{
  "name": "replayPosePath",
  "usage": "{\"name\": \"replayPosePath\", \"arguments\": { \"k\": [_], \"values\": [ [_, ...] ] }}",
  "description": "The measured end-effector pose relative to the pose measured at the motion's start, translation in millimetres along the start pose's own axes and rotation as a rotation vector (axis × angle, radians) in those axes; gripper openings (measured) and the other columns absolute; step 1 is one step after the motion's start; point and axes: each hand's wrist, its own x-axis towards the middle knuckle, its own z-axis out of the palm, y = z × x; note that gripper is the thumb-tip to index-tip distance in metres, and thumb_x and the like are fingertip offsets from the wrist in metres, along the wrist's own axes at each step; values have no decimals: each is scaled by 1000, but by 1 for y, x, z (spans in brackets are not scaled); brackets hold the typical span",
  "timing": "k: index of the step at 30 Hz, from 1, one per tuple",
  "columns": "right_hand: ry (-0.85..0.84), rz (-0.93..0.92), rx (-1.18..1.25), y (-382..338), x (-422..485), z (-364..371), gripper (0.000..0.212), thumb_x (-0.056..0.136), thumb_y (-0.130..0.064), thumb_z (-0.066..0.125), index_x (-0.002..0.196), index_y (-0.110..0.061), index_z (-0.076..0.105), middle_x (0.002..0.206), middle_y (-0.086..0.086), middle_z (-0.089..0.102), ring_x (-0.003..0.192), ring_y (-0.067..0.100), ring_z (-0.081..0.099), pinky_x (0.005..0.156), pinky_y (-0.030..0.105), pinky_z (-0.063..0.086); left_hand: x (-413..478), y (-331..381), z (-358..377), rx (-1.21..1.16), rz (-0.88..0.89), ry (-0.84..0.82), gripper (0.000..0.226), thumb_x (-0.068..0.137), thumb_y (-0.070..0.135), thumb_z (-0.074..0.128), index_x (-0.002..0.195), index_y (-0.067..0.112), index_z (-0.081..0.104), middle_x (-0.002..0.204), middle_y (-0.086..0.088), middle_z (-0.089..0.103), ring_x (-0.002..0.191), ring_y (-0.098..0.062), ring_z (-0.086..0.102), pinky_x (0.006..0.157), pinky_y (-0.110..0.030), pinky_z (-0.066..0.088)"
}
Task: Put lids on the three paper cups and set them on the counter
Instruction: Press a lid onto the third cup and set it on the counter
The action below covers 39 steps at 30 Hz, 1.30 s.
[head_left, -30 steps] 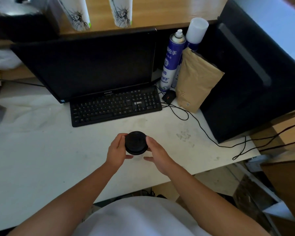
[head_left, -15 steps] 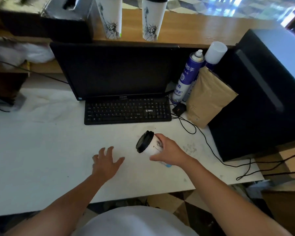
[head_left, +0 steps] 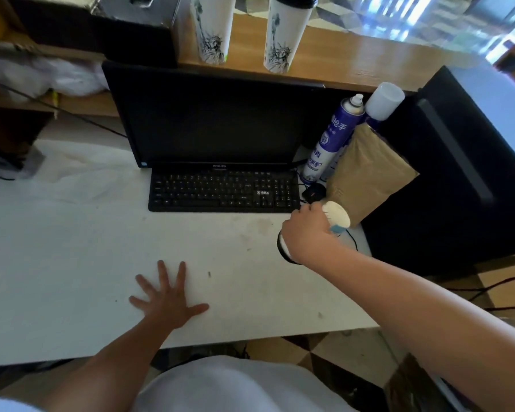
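Observation:
My right hand (head_left: 306, 233) grips a white paper cup (head_left: 336, 216) with a black lid (head_left: 283, 250), held tilted above the right side of the white desk (head_left: 72, 263). The cup's base points up and away from me; the lid faces down toward me. My left hand (head_left: 165, 295) lies flat on the desk with fingers spread, holding nothing. Two tall white cups with statue prints, one on the left (head_left: 211, 28) and one on the right (head_left: 284, 34), stand on the wooden counter (head_left: 369, 63) behind the monitor. The right one has a black lid; the left one's top is out of frame.
A black monitor (head_left: 214, 114) and keyboard (head_left: 223, 190) stand in front of me. Spray cans (head_left: 333, 138), a brown paper bag (head_left: 369, 179), a mouse (head_left: 314, 193) and cables sit right of the keyboard. A large black box (head_left: 458, 173) blocks the right side.
My left hand let go of the lidded cup and settled flat on the desk. My right hand carried the cup up and to the right, tipping it over. The view tilted upward.

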Motion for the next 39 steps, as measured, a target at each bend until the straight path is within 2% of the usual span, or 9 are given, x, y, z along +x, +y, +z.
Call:
{"name": "replayPosePath", "arguments": {
  "k": [4,8,12,16,21,27,30,35,39],
  "values": [
    [-44,-8,-82,-16,5,3,47,98,-22,53,144,-12,48,146,19,48,134,44,41,113,60,29,3,0,-1,-25,3,-10,128,60,93,49,144,43,-34,154,-5,-45,140,-56,-26,109,-77,11],
    [3,-47,146,8,-5,0,54,92,-23,60,143,-15,45,142,14,50,131,37,45,109,48,36,4,1,-4,-35,-2,-13,126,63,91,49,145,43,-32,155,-5,-44,141,-55,-25,109,-76,12],
    [8,-57,810,41,-15,10,64,73,-25,81,126,-18,46,116,7,59,101,26,57,85,40,52,5,14,-19,-140,11,52,116,70,88,47,154,37,-15,162,-5,-29,147,-51,-13,115,-69,14],
    [211,35,1511,26,-22,25,82,70,-20,87,138,-19,40,112,-1,59,97,18,57,71,24,41,-2,53,-51,-427,253,136,107,76,74,60,157,23,12,167,-9,2,150,-39,13,119,-54,23],
    [553,232,2093,-36,-14,49,89,66,-16,93,136,-24,39,123,-6,62,113,15,63,90,25,53,-26,110,-87,-798,593,92,91,75,43,83,150,26,34,152,5,42,127,-16,50,97,-29,47],
    [602,310,2257,-69,-16,55,86,68,-9,90,127,-29,32,117,-12,56,110,6,58,76,2,50,-36,128,-91,-860,698,100,89,72,37,86,147,29,38,147,7,49,123,-16,52,95,-30,49],
    [608,318,2260,-73,-17,54,87,67,-10,91,126,-30,31,114,-17,56,105,-1,58,75,2,50,-39,126,-92,-841,718,138,84,74,33,85,146,28,41,145,9,51,124,-15,53,97,-32,50],
    [615,267,2247,-73,-20,47,86,68,-12,91,127,-30,30,116,-18,56,106,-5,58,75,3,50,-41,121,-102,-840,785,206,69,79,19,82,134,39,46,124,26,55,108,6,54,88,-12,45],
    [637,195,2237,-70,-25,45,81,72,-17,90,129,-31,34,131,-7,55,118,7,59,78,10,54,-38,109,-113,-810,829,167,63,86,24,75,140,40,46,128,30,55,116,6,54,100,-28,50]
  ]
}}
